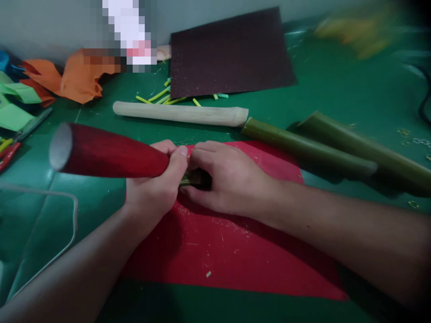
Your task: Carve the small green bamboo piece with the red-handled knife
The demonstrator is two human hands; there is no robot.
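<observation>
My left hand is closed around a dark red tube that narrows toward the fingers. Its wide pale end points left. Over the red sheet, my right hand curls round a short green bamboo piece. Most of that piece is hidden by the fingers, and its near end meets my left thumb. Whether the red tube and the bamboo are joined, I cannot tell. Fine shavings are scattered on the red sheet below both hands.
Beyond the hands lie a pale peeled stick, a green bamboo length and another bamboo piece. A dark brown sheet covers yellow strips. Orange fabric, red-handled scissors and a white cable are at left.
</observation>
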